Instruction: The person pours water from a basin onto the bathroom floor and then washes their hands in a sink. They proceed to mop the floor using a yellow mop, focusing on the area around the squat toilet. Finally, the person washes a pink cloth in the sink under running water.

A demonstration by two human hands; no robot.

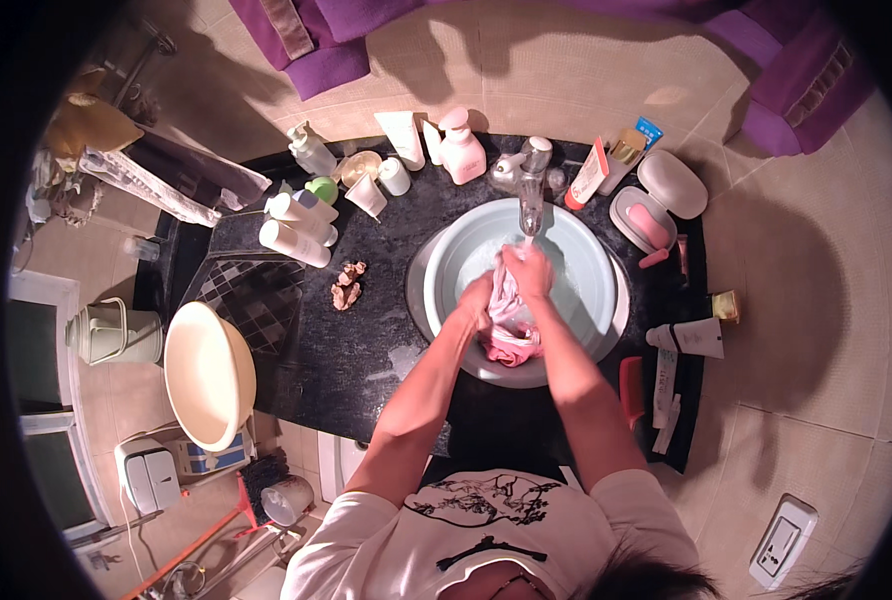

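A pale blue plastic basin (436, 289) sits in the sink with water in it. Over the basin, my left hand (476, 301) and my right hand (528, 268) both grip a wet pink and white striped cloth (506, 292). The right hand is higher up, right under the running faucet (532, 196); the left is lower, at the cloth's left side. A darker pink part of the cloth (512, 351) hangs at the basin's near side. Fingers and folds partly hide each other.
Behind the faucet stand a pink pump bottle (461, 146) and tubes. On the right are an open soap box (641, 217), a red comb (630, 386) and a white tube (690, 337). Leftward are white bottles (294, 241), crumpled brown pieces (348, 286) and a cream basin (210, 375) at the counter's edge.
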